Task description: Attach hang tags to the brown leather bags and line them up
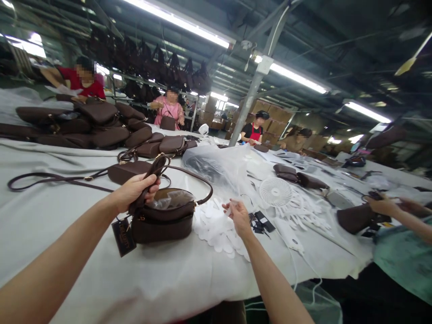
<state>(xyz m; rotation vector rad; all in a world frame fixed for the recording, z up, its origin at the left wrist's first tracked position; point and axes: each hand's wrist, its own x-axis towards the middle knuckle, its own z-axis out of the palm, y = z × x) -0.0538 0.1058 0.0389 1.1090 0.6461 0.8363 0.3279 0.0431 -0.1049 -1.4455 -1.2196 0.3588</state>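
A dark brown handbag (165, 228) stands on the white-covered table (87, 252), its top open and clear plastic (173, 199) showing inside. My left hand (137, 191) is closed around its raised flap and strap, above the left side of the opening. A black hang tag (123, 237) dangles from that side, and the bag's shoulder strap (207, 184) loops out to the right. My right hand (240, 219) pinches a thin, whitish, see-through piece (229, 208) between thumb and fingertips. Below it lies a heap of white rounded cutouts (216, 236).
Brown bags (101, 126) are piled at the back left. A white fan (276, 192), black tags (263, 222) and a plastic bag (216, 164) lie to the right and behind. A co-worker's hand (383, 204) handles another bag (354, 218) at far right. More people work across the table.
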